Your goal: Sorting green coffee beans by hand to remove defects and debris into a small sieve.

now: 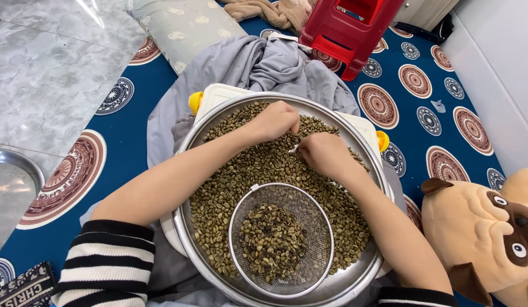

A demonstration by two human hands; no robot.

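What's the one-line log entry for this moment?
left hand on green beans | right hand on beans | sieve inside steel basin

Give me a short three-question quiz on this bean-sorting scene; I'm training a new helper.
1. True or false: the mesh strainer lying in the metal basin is empty.
2. Which stands beyond the basin? A) red plastic stool B) green bucket C) wooden chair
3. What do the left hand and right hand rest on?

Key:
1. False; it holds a small heap of beans.
2. A.
3. The greenish beans at the basin's far side.
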